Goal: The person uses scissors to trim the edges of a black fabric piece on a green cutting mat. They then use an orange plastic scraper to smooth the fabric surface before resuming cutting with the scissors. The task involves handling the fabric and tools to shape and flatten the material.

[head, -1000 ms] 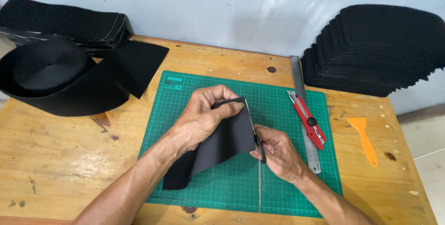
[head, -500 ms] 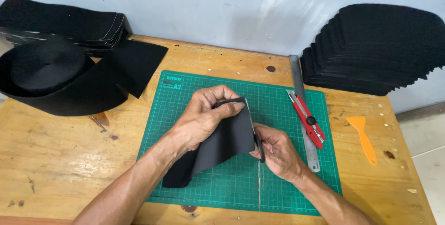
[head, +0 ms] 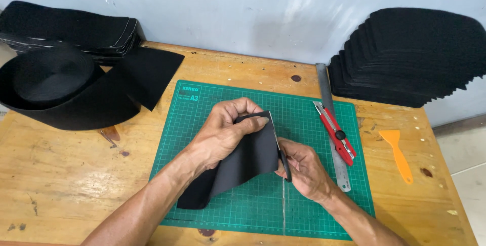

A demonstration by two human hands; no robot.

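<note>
Left hand [head: 223, 134] clamped on the upper edge of a black fabric piece [head: 238, 162], fingers curled over the top, thumb side toward the camera. The piece hangs folded and tilted, lower corner resting on the green cutting mat [head: 304, 205] near its front left. Right hand [head: 304, 170] closed around small black scissors [head: 284, 162] at the right edge of the fabric; only the dark handle and part of the blades show, so blade opening cannot be told. A thin pale thread [head: 283, 205] hangs straight down from the scissors over the mat.

Against the frames a second and half a second earlier: both hands keep the same grips and almost the same place. The fabric's edge sits the same between them. No clear shift in the thread or scissors.

Around: red utility knife [head: 335, 133] lying on the mat's right side, just beside a steel ruler [head: 330, 99] that runs along the mat's right edge. Orange plastic scraper [head: 397, 152] on the wooden table [head: 61, 175], right of the mat. Tall stack of cut black pieces [head: 415, 58] at back right. Roll of wide black band [head: 55, 89] at left, loose end toward the mat; flat black stack [head: 66, 28] behind it against the wall.
</note>
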